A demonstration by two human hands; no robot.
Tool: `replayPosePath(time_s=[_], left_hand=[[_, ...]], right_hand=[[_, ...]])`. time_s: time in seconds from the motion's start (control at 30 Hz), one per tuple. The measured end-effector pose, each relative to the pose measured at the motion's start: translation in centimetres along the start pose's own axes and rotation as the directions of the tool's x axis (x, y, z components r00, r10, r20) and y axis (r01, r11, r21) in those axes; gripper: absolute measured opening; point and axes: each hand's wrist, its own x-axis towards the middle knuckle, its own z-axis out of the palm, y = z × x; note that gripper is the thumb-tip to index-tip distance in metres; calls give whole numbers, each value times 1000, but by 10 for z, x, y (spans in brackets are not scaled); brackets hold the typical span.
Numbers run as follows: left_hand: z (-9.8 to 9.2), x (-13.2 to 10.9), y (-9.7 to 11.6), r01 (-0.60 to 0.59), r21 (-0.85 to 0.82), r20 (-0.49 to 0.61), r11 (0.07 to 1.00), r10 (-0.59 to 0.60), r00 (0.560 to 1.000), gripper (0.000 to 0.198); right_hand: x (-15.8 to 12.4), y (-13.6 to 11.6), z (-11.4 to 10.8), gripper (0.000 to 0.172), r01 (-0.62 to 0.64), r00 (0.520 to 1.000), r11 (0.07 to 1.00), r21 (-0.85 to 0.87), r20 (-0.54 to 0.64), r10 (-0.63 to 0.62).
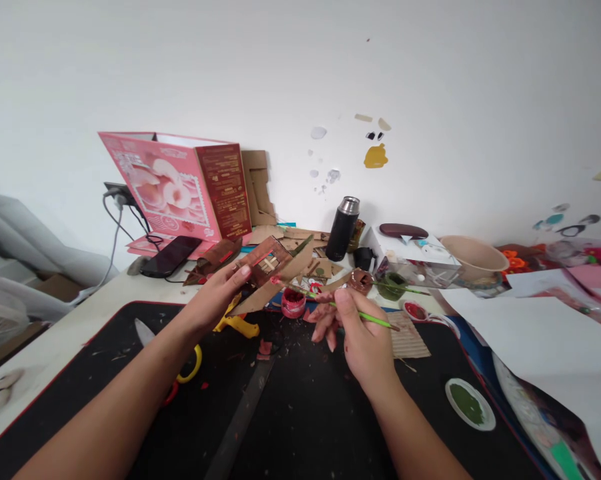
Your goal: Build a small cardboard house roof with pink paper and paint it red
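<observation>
Held in my left hand (227, 283) is a small cardboard house model (267, 260), painted brown, with a lattice window and an unpainted strip of board slanting along its near side. My right hand (360, 333) has its fingers closed around a green-handled paintbrush (375, 320), and paint stains mark the fingers. The brush's tip points left and reaches the cardboard edge; whether it touches is hard to tell. Just below that tip stands an open jar of red paint (293, 305). A yellow-handled tool (237, 325), probably a glue gun, lies under the model.
Scissors (195, 365) and a dark ruler-like strip (245, 417) lie on the black mat (310, 427). A black thermos (343, 230), brown jar (361, 281) and green paint jar (391, 287) stand behind. A green-paint lid (470, 404) sits right. Left are a phone (171, 257) and pink box (170, 187).
</observation>
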Motion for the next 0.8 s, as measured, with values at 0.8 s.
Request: replayPosePath(time_s=[0.8], left_hand=[[-1, 1, -3, 30, -33, 11, 999, -30, 999, 66]], right_hand=[[0, 2, -2, 47, 1, 1000, 1000, 8, -6, -1]])
